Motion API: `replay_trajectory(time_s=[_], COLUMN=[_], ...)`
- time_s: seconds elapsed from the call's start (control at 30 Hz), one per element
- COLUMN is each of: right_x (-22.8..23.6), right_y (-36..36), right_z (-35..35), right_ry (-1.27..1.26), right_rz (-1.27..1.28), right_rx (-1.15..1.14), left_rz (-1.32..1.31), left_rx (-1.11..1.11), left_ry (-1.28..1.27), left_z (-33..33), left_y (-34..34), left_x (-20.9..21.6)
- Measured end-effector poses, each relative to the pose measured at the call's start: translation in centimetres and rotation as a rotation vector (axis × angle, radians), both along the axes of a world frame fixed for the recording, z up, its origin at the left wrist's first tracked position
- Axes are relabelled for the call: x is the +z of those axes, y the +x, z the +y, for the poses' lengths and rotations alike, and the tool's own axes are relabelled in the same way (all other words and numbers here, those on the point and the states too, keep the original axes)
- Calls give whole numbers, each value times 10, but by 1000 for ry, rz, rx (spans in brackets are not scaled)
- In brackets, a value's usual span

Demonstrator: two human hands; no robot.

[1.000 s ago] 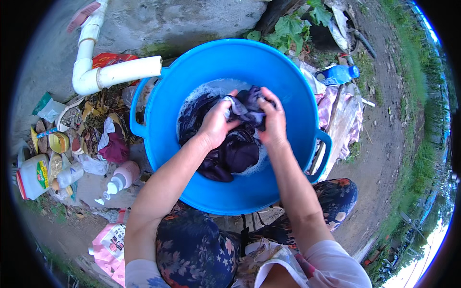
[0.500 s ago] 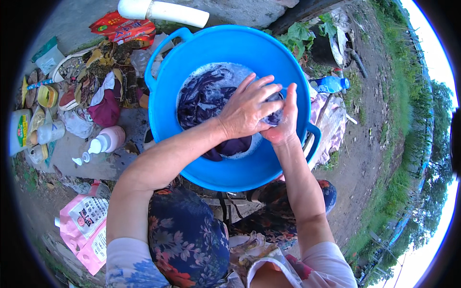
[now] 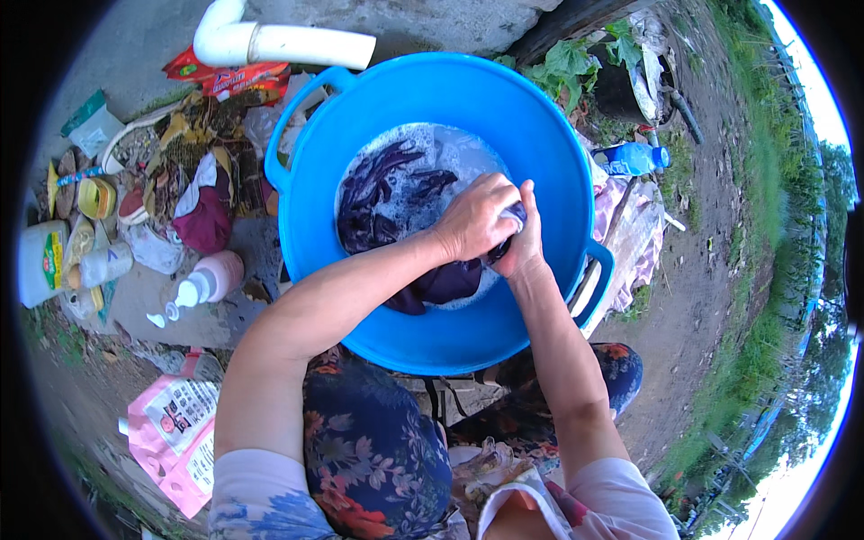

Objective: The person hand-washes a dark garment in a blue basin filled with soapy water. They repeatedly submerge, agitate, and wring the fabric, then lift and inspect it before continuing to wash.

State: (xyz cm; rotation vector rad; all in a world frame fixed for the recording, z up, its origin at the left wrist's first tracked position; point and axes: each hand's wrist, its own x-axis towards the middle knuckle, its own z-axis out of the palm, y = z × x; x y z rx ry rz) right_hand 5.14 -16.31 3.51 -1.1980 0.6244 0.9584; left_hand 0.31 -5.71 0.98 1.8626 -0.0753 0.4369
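Note:
A blue plastic tub [image 3: 432, 85] holds soapy water and a dark purple cloth [image 3: 447, 283], soaked and crumpled. Which garment it is cannot be made out. My left hand [image 3: 477, 219] has its fingers curled over a bunched part of the cloth, on the tub's right side. Pressed against it from the right, my right hand [image 3: 522, 247] grips the same bunch, thumb pointing up. The bunch sits between both palms and is mostly covered by my fingers. White suds [image 3: 450, 148] float around the rest of the cloth.
Left of the tub stand a pink pump bottle [image 3: 216, 275], a maroon cloth [image 3: 205, 220] and a whitish jug [image 3: 43, 265]. A pink pouch [image 3: 171, 441] lies nearer. A white pipe [image 3: 306, 45] runs behind; a blue bottle [image 3: 634, 159] lies to the right.
The fingers of my left hand, spread half a second ago, have closed round the bunched cloth. My right hand has closed in against it too. The view has shifted slightly.

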Motion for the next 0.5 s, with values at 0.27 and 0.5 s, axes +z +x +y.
replay_trajectory(time_s=[0.27,0.5], right_x=[-53,-120], right_y=[32,6], right_z=[3,-8], right_ry=[-337,-1140], right_rz=[-747,-1237], right_rx=[299,979], left_rz=[15,967], left_rx=[168,-233], left_ry=[787,720], left_z=[82,42], left_y=[14,-11], left_x=[-76,-58])
